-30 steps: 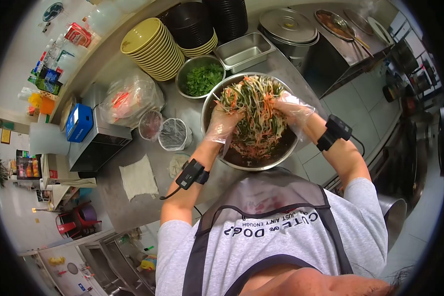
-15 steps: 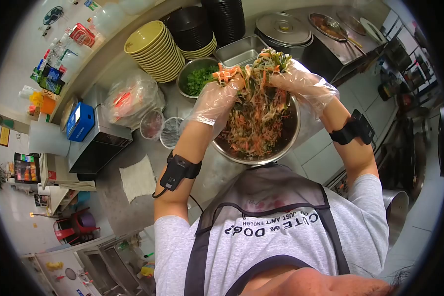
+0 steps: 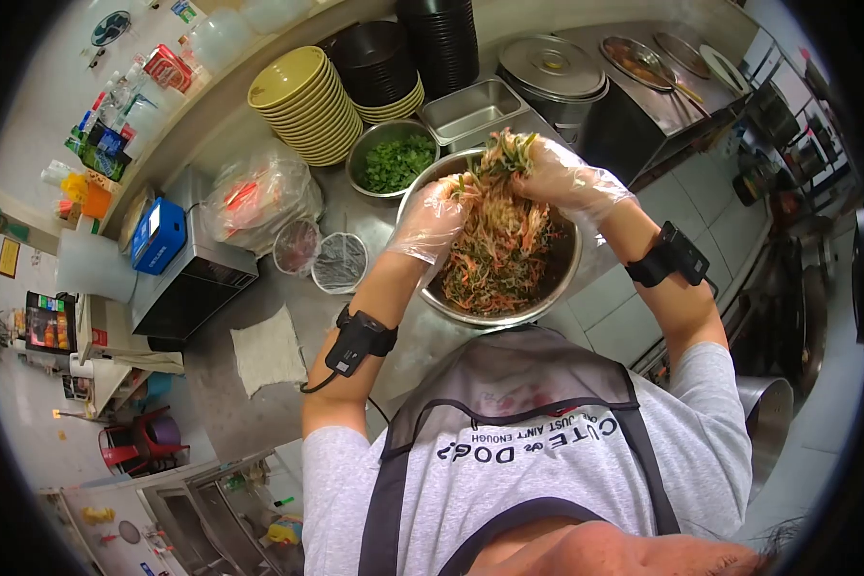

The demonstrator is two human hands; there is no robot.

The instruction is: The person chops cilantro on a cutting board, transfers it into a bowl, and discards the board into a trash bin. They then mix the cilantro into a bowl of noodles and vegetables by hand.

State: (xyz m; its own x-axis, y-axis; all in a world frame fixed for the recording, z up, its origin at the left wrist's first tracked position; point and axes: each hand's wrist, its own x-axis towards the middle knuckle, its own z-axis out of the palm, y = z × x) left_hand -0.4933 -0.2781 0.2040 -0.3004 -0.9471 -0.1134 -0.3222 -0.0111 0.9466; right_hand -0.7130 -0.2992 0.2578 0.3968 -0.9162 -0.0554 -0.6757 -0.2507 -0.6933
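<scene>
A steel mixing bowl (image 3: 574, 276) holds a tangled salad (image 3: 502, 259) of orange shreds, dark green strips and pale strands. My left hand (image 3: 432, 223), in a clear plastic glove, is closed on a clump of it at the bowl's left side. Higher up, over the far right rim, my gloved right hand (image 3: 564, 180) grips another bunch, with green strips poking out past the fingers. Strands hang from between both hands down to the pile. My fingertips are partly hidden in the food.
Behind the bowl are chopped greens in a smaller bowl (image 3: 355, 165), a steel tray (image 3: 475, 108), stacked yellow bowls (image 3: 307, 110) and a lidded pot (image 3: 552, 67). To the left are a plastic bag (image 3: 259, 197), a film-covered cup (image 3: 340, 264) and a white cloth (image 3: 267, 349).
Both hands have come down closer to the bowl, still gripping the salad. The raised strands hang lower, and less orange shows at my left hand.
</scene>
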